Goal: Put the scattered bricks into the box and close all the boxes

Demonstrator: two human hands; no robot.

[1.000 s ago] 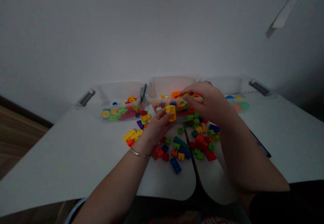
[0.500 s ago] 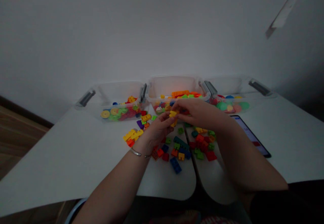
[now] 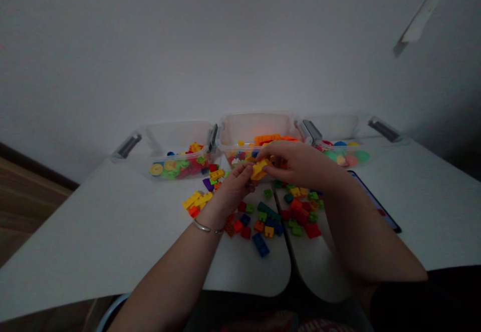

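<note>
A yellow toy building brick (image 3: 259,170) is held up between my two hands, in front of the middle bin. My left hand (image 3: 237,186) pinches its left end with thumb and fingers, and a metal bracelet (image 3: 202,227) circles that wrist. From the right, my right hand (image 3: 291,161) grips the brick's other side, its fingertips partly hidden. Below the hands lie loose bricks, among them a blue brick (image 3: 260,245), a long teal brick (image 3: 268,212) and a red brick (image 3: 312,230). Left of my left wrist sit joined yellow bricks (image 3: 197,200).
Along the wall stand three clear bins with coloured pieces: a left bin (image 3: 176,159), a middle bin (image 3: 263,147) and a right bin (image 3: 376,144). A phone (image 3: 391,220) lies beside my right forearm. A dark gap (image 3: 288,249) splits the two white tabletops.
The yellow brick has turned in my fingers and now shows a broader side. My right hand has lifted slightly. The loose bricks lie as before.
</note>
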